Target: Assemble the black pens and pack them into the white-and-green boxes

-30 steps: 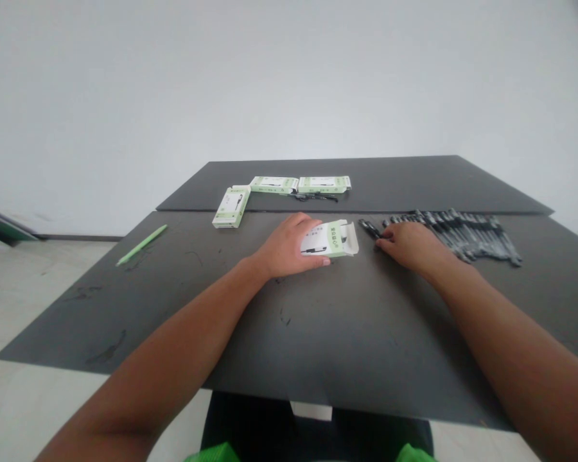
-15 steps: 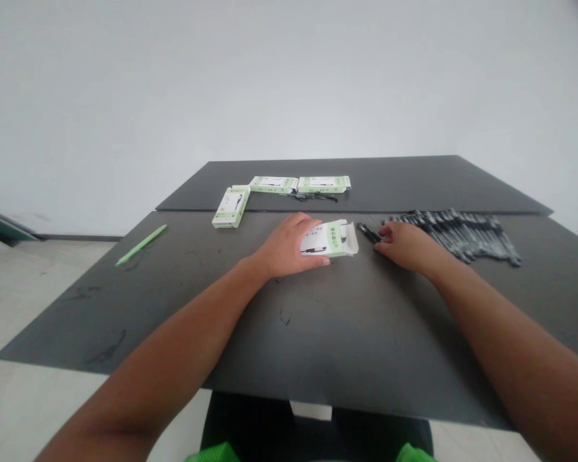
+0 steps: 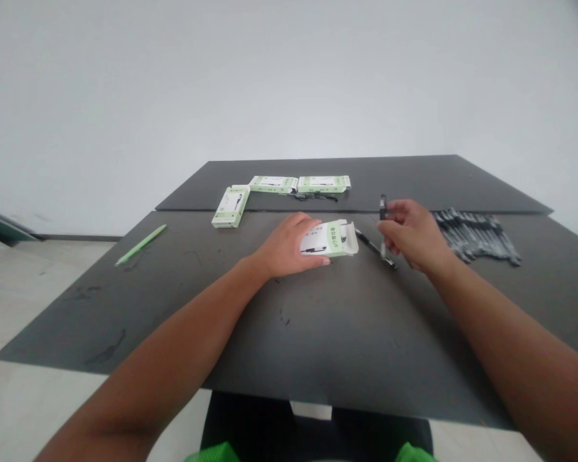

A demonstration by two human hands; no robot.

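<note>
My left hand [image 3: 291,247] is wrapped around a small green-and-white pen box [image 3: 328,239], which lies flat on the table with its flap end open to the right. In my right hand [image 3: 409,232] a black-capped clear pen [image 3: 383,212] is pinched near-upright between thumb and fingers, above the table. Just under it another pen [image 3: 370,244] lies slantwise on the tabletop, close to the box's open end. To the right of that hand, many similar pens [image 3: 479,237] lie side by side in a row.
Three more pen boxes, a left one [image 3: 232,206], a middle one [image 3: 273,184] and a right one [image 3: 324,184], lie farther back. Dark pens [image 3: 318,197] rest before them. A light green pen [image 3: 142,244] is at the left. A seam crosses the dark table [image 3: 318,340].
My right hand has lifted slightly and turned a pen upright. A second pen now shows fully on the table beneath it. My left hand and the box have stayed put.
</note>
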